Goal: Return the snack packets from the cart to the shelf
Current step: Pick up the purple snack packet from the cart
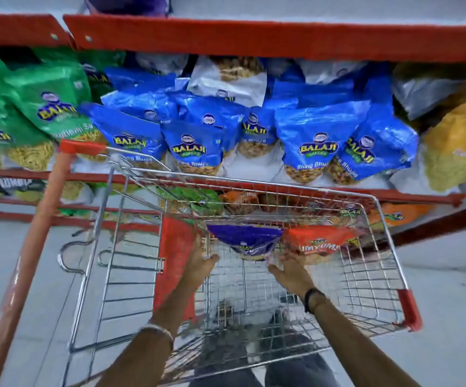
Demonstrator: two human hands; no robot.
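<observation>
A dark blue Balaji snack packet leans against the far wall inside the wire shopping cart. A red Yumyums packet lies just right of it. My left hand is inside the cart at the blue packet's left edge, thumb spread and fingers apart, holding nothing. My right hand reaches to the blue packet's lower right corner, where it meets the red packet. Its fingertips are blurred, so its grip is unclear. The shelf ahead holds rows of blue Balaji packets.
Green packets fill the shelf's left and yellow ones its right. A lower shelf behind the cart holds green and orange packets. The cart's red handle bar runs down the left. Grey floor surrounds the cart.
</observation>
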